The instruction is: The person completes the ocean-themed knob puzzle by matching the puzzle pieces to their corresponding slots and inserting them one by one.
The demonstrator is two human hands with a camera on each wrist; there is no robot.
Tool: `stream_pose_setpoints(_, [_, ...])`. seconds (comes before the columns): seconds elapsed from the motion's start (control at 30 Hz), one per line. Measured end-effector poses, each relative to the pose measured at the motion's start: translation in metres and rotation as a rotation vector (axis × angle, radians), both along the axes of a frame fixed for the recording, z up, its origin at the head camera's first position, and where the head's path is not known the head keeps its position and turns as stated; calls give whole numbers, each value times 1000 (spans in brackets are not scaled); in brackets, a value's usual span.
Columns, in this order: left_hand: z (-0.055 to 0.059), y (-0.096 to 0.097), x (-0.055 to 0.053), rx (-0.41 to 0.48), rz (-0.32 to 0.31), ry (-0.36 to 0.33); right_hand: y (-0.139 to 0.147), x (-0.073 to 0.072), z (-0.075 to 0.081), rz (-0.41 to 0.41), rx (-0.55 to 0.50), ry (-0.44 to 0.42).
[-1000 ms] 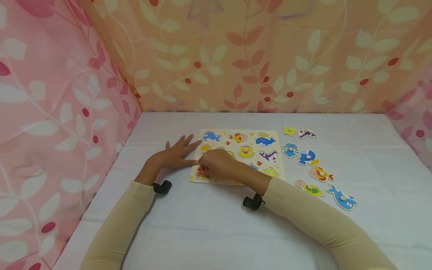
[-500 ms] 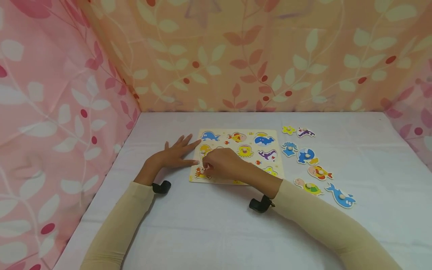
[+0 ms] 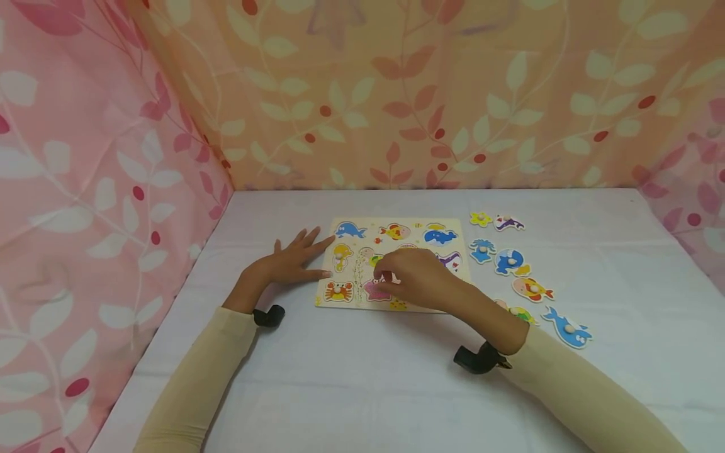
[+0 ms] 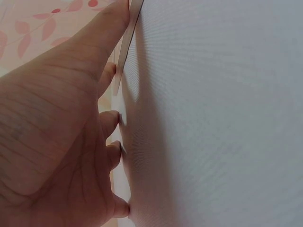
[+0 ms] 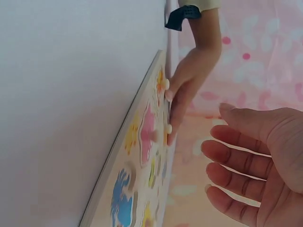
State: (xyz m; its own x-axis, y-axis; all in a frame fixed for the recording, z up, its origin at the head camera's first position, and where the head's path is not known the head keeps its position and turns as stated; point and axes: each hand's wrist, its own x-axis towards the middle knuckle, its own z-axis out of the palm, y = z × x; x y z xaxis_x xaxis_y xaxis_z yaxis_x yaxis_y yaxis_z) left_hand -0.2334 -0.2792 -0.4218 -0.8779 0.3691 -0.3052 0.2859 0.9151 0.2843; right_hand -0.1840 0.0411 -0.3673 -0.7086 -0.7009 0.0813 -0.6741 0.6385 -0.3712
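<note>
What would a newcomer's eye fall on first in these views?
Likely the cream rectangular puzzle board bearing bright sea-animal shapes, central in the head view, with the right hand above it and the left hand spread at its left edge. Next, the loose painted sea-creature pieces scattered to the board's right. Behind is the orange leaf-patterned cloth.

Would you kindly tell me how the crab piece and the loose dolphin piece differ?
The crab piece is mostly orange, the dolphin piece mostly blue. The crab piece lies on the puzzle board, while the dolphin piece lies on the tablecloth. The crab piece is compact, whereas the dolphin piece is long and slanted, its tail at the far end. Both have a pale round knob.
</note>
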Motion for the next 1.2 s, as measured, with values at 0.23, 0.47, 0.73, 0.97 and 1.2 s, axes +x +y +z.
stream_pose_setpoints(0.23, [-4,-1,-2,2,3,1,36,6,2,-65,14,4])
stream_pose_setpoints(0.47, [-2,-2,-2,11,-1,10,70,12,5,-130,3,-2])
stream_pose_setpoints(0.73, [-3,-4,0,6,5,6,103,11,7,-202,6,35])
stream_pose_setpoints(0.97, [-5,1,1,4,-8,5,127,4,7,-292,20,42])
stream_pose_setpoints(1.2, [1,-3,4,-2,-9,7,146,-10,6,-350,32,50])
